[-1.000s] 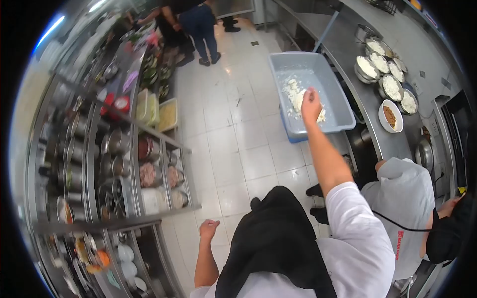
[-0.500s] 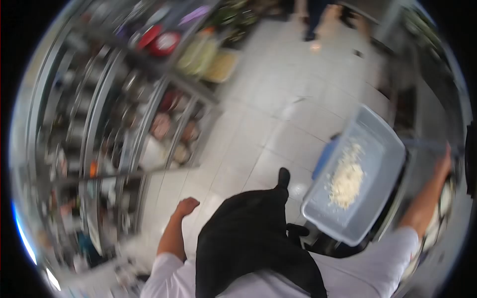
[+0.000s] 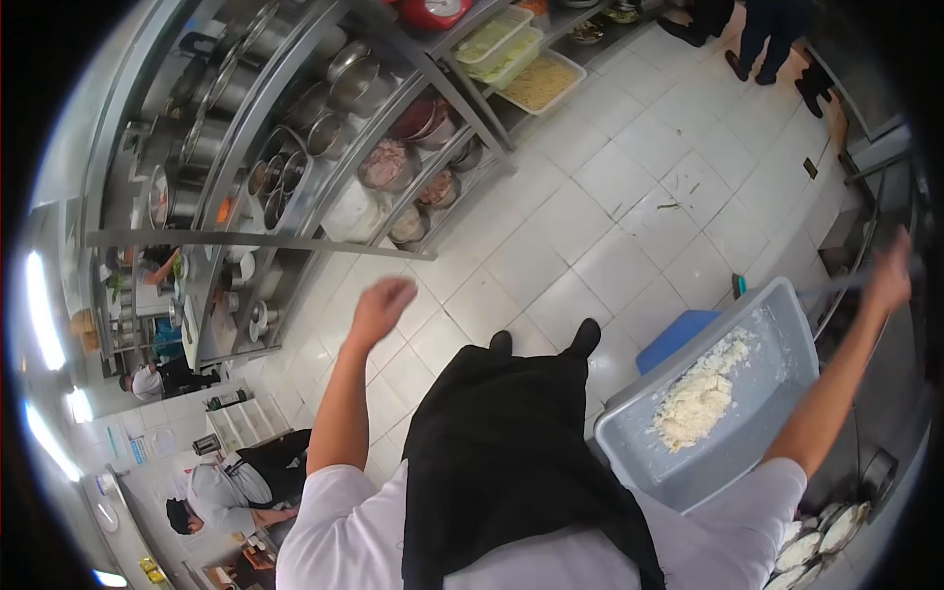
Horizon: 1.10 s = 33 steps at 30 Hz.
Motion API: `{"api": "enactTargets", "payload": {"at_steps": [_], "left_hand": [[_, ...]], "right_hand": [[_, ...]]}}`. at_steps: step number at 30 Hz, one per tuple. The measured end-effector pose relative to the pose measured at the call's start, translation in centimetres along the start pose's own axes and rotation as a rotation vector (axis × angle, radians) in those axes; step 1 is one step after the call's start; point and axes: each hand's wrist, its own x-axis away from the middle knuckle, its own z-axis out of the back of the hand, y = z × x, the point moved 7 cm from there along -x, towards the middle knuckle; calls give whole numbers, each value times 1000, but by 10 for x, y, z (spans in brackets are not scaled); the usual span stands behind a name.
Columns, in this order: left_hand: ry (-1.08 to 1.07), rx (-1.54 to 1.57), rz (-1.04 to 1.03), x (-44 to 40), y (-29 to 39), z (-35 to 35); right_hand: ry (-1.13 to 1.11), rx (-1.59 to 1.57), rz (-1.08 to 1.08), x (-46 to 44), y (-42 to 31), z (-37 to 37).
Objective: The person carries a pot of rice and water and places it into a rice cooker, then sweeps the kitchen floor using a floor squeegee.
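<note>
- Two bare hands showed, well apart: the left hand (image 3: 382, 311) left of the frame's centre, the right hand (image 3: 889, 275) near the right edge.
- The left hand hung above the white tiled floor (image 3: 565, 231), its fingers loosely bent and clasping nothing that showed.
- The right hand was blurred at the dim edge of the view, near a thin bluish bar (image 3: 836, 286); I cannot tell whether its fingers gripped the bar.
- The grey plastic tub (image 3: 772, 379) sat at the lower right, slanting across the frame, with the right arm in front of part of its right side.
- Inside the tub a heap of white rice-like food (image 3: 693, 405) lay clumped, with loose bits scattered towards the tub's upper end.
- A blue plastic piece (image 3: 674, 339) stuck out just beside the tub's left rim.
- Bowls of white food (image 3: 839, 529) stood at the lower right corner of the frame.
- A metal rack (image 3: 339, 246) filled the upper left, bearing steel bowls (image 3: 359, 81) and a bowl of raw meat (image 3: 386, 163).
- A tray of yellowish food (image 3: 544, 82) stood at the upper centre.
- A co-worker in a black cap (image 3: 218, 497) bent forward at the lower left.
</note>
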Motion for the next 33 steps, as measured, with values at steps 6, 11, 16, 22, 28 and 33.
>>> {"api": "enactTargets", "payload": {"at_steps": [6, 11, 16, 22, 28, 33], "left_hand": [[164, 617, -682, -15, 187, 115], [256, 967, -933, 6, 178, 157], [127, 1469, -979, 96, 85, 225], [446, 1174, -794, 170, 40, 266], [482, 765, -764, 204, 73, 223], [398, 607, -574, 149, 94, 144]], "right_hand": [[-470, -388, 150, 100, -387, -137], [-727, -429, 424, 223, -574, -144], [-958, -851, 670, 378, -741, -108], [-1499, -860, 558, 531, -720, -228], [-1579, -1262, 859, 618, -754, -229], [-1781, -1269, 1216, 626, -734, -258]]}}
